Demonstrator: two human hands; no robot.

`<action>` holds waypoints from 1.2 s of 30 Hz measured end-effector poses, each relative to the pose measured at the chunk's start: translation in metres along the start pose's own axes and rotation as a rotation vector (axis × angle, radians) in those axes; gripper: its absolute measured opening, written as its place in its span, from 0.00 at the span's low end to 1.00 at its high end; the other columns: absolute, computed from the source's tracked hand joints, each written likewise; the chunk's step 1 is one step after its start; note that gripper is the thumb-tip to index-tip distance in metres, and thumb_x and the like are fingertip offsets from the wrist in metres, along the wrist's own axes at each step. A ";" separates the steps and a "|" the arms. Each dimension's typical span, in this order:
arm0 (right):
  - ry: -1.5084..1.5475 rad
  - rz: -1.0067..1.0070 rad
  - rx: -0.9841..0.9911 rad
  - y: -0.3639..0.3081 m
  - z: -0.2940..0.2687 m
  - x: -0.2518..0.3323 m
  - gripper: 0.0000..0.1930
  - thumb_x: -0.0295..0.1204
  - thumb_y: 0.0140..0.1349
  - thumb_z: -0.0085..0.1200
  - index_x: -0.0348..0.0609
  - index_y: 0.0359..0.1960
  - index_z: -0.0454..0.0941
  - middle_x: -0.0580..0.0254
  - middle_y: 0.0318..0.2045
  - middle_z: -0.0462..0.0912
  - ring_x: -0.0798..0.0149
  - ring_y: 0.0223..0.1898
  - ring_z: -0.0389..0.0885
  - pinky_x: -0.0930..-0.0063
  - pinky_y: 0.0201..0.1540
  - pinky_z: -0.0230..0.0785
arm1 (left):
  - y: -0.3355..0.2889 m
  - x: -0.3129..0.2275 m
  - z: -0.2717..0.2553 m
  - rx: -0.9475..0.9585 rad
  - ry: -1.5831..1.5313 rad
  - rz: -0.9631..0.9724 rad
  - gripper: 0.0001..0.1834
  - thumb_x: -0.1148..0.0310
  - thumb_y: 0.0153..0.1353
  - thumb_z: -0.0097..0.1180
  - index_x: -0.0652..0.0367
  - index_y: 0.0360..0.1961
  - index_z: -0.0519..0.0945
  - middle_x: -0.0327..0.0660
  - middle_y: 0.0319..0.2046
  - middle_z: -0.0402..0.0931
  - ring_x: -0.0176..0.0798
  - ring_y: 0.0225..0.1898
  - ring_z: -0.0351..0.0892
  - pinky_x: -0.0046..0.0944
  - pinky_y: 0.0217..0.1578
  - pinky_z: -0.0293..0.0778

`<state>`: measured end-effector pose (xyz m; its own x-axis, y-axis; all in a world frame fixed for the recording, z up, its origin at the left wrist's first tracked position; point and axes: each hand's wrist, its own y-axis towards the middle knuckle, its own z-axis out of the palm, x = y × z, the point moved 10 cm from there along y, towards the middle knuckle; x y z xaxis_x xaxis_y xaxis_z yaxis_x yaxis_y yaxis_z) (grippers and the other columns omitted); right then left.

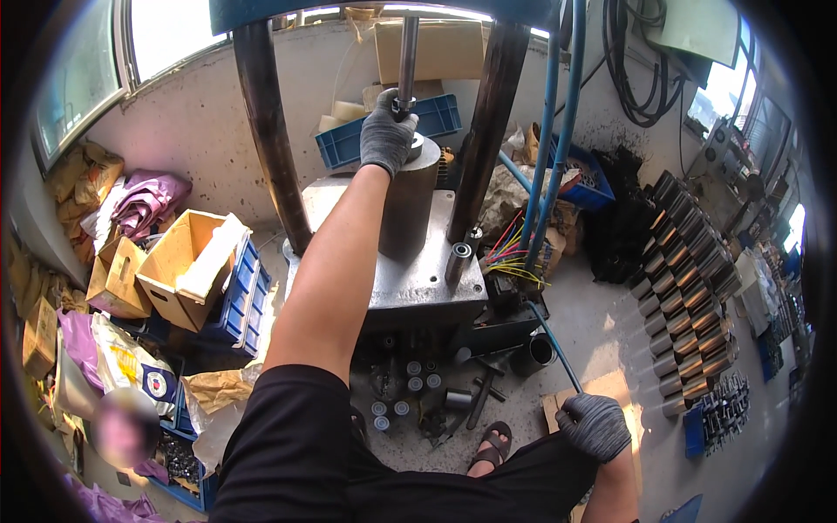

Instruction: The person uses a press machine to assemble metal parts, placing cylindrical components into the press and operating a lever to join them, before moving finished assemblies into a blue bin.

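My left hand (390,132), in a grey knit glove, reaches into a press with its fingers closed round a dark metal piece (402,105) at the lower end of the upright steel rod (408,54). Just below it stands a thick metal cylinder (408,209), with a smaller ring-shaped part (417,145) on its top, partly behind the hand. The cylinder rests on the press's steel bed (397,288). At the lower right my right hand (595,427), gloved too, is closed round the end of a slanting blue lever (554,343).
Two dark columns (266,131) flank the cylinder. A short tube (459,259) stands at the bed's right corner. Small round parts (415,376) and a hammer (481,397) lie on the floor below. Stacked metal cylinders (689,296) line the right; cardboard boxes (179,270) crowd the left.
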<state>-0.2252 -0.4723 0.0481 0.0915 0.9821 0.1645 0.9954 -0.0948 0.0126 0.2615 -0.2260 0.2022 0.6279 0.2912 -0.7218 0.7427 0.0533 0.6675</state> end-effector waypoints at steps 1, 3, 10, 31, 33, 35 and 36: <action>-0.001 -0.004 0.000 0.000 0.000 0.000 0.11 0.38 0.59 0.62 0.44 0.27 0.83 0.52 0.25 0.82 0.47 0.30 0.83 0.55 0.36 0.76 | 0.000 0.000 0.000 -0.001 0.007 0.002 0.24 0.73 0.59 0.67 0.50 0.56 0.75 0.44 0.40 0.86 0.45 0.42 0.86 0.43 0.49 0.79; -0.006 -0.001 0.003 0.000 0.001 -0.002 0.11 0.38 0.58 0.62 0.44 0.26 0.83 0.51 0.25 0.82 0.47 0.30 0.83 0.55 0.36 0.76 | -0.001 0.001 0.001 0.006 -0.001 -0.003 0.24 0.73 0.59 0.67 0.50 0.56 0.75 0.44 0.40 0.86 0.45 0.42 0.86 0.43 0.50 0.79; -0.042 -0.004 0.054 0.000 0.008 -0.008 0.11 0.38 0.59 0.59 0.44 0.28 0.84 0.51 0.25 0.83 0.47 0.31 0.84 0.54 0.37 0.77 | 0.000 -0.001 0.000 0.013 0.008 0.012 0.22 0.69 0.62 0.65 0.49 0.57 0.76 0.47 0.42 0.87 0.50 0.45 0.87 0.45 0.51 0.79; -0.110 -0.094 0.178 0.025 -0.017 -0.001 0.11 0.34 0.57 0.56 0.44 0.38 0.85 0.51 0.32 0.84 0.45 0.35 0.85 0.54 0.41 0.78 | 0.002 0.008 0.005 0.040 0.031 -0.001 0.20 0.68 0.62 0.66 0.49 0.54 0.77 0.47 0.42 0.86 0.50 0.46 0.86 0.46 0.51 0.79; -0.066 -0.085 0.181 0.023 -0.013 -0.002 0.10 0.34 0.58 0.56 0.44 0.36 0.84 0.50 0.30 0.83 0.44 0.34 0.84 0.53 0.40 0.77 | 0.002 0.010 0.005 0.041 0.036 -0.019 0.19 0.67 0.61 0.66 0.49 0.54 0.78 0.46 0.41 0.87 0.50 0.45 0.86 0.46 0.51 0.79; -0.021 -0.073 0.129 0.022 -0.019 -0.002 0.09 0.33 0.58 0.57 0.43 0.36 0.84 0.50 0.31 0.83 0.44 0.34 0.83 0.53 0.41 0.77 | 0.002 0.010 0.005 0.039 0.038 -0.020 0.18 0.67 0.61 0.66 0.49 0.53 0.79 0.46 0.41 0.87 0.50 0.45 0.86 0.46 0.50 0.79; 0.019 -0.090 0.053 0.022 -0.028 0.002 0.09 0.33 0.58 0.57 0.42 0.37 0.83 0.49 0.31 0.83 0.44 0.35 0.83 0.54 0.42 0.77 | 0.002 0.010 0.005 0.035 0.037 -0.011 0.18 0.67 0.61 0.66 0.49 0.52 0.79 0.46 0.41 0.87 0.50 0.45 0.86 0.45 0.50 0.79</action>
<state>-0.2036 -0.4775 0.0763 0.0013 0.9830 0.1836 0.9997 0.0032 -0.0243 0.2700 -0.2279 0.1956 0.6112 0.3263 -0.7211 0.7574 0.0233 0.6525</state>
